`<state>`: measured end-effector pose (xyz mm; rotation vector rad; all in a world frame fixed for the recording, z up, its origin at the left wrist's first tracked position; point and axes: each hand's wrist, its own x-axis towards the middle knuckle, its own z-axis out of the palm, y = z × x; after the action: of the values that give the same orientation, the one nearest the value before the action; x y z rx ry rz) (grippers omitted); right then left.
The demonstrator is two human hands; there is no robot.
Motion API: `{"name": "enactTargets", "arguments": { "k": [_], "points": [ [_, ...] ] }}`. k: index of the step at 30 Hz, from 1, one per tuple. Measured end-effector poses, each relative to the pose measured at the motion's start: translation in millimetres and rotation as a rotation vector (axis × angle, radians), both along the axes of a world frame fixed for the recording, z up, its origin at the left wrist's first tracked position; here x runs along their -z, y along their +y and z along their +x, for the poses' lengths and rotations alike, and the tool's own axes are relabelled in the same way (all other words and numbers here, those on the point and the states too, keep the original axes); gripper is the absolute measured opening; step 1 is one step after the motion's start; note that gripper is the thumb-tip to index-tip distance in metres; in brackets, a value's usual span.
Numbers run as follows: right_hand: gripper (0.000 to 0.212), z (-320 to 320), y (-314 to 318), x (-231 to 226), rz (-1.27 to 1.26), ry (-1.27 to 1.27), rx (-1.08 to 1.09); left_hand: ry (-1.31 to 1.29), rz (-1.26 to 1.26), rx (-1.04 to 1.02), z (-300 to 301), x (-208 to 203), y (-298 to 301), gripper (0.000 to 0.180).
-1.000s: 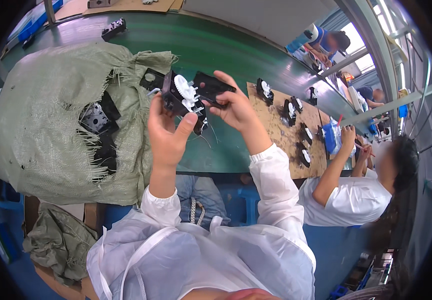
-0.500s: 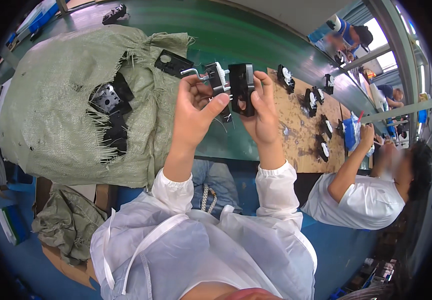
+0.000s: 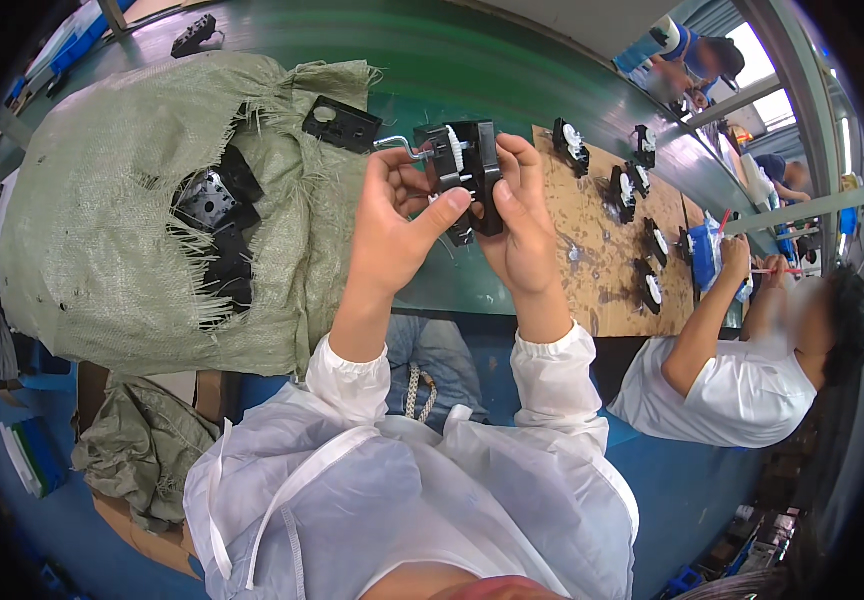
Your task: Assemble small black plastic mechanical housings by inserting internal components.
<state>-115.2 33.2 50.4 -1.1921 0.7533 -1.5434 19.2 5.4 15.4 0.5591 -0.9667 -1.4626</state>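
My left hand (image 3: 392, 220) grips a black gear mechanism (image 3: 442, 172), its thumb along the lower edge. A white toothed gear (image 3: 455, 150) stands on its side, and a bent metal crank (image 3: 398, 144) sticks out to the left. Closed around a black plastic housing (image 3: 489, 165) is my right hand (image 3: 526, 235), thumb on the near end. The two parts are pressed side by side above the green bench; whether they are fully seated I cannot tell. Just left of my hands, another black housing (image 3: 360, 131) lies at the sack's edge.
A big green woven sack (image 3: 82, 210) on the left shows black plastic parts (image 3: 220, 200) through its torn opening. To the right, several black-and-white mechanisms (image 3: 572, 148) lie on a brown board (image 3: 592, 290). Beyond are a blue bin (image 3: 704, 258) and a co-worker in white (image 3: 727, 390).
The mechanism and the housing, apart before, have come together between my hands. The co-worker's hands at the right have shifted slightly.
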Motion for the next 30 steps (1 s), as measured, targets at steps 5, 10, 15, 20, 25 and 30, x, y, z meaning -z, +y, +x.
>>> {"name": "enactTargets", "arguments": {
  "k": [5, 10, 15, 20, 25, 30],
  "points": [
    [0.05, -2, 3, -4, 0.027, -0.032, -0.025, 0.035, 0.006, 0.026, 1, 2, -1, 0.069],
    [0.05, -3, 3, -4, 0.031, 0.0, -0.03, 0.036, 0.007, 0.031, 0, 2, -1, 0.07],
    [0.051, -5, 5, 0, 0.016, 0.037, -0.001, 0.011, -0.007, 0.04, -1, 4, -1, 0.072],
    [0.053, -4, 4, 3, 0.003, 0.063, 0.057, -0.022, -0.014, 0.016, -4, -1, 3, 0.073],
    [0.057, -8, 2, 7, -0.063, 0.154, 0.083, -0.037, 0.011, 0.025, -7, -4, 4, 0.074],
    [0.061, 0, 6, -2, -0.03, 0.114, 0.074, -0.065, -0.019, 0.016, -6, 1, 2, 0.069]
  ]
}}
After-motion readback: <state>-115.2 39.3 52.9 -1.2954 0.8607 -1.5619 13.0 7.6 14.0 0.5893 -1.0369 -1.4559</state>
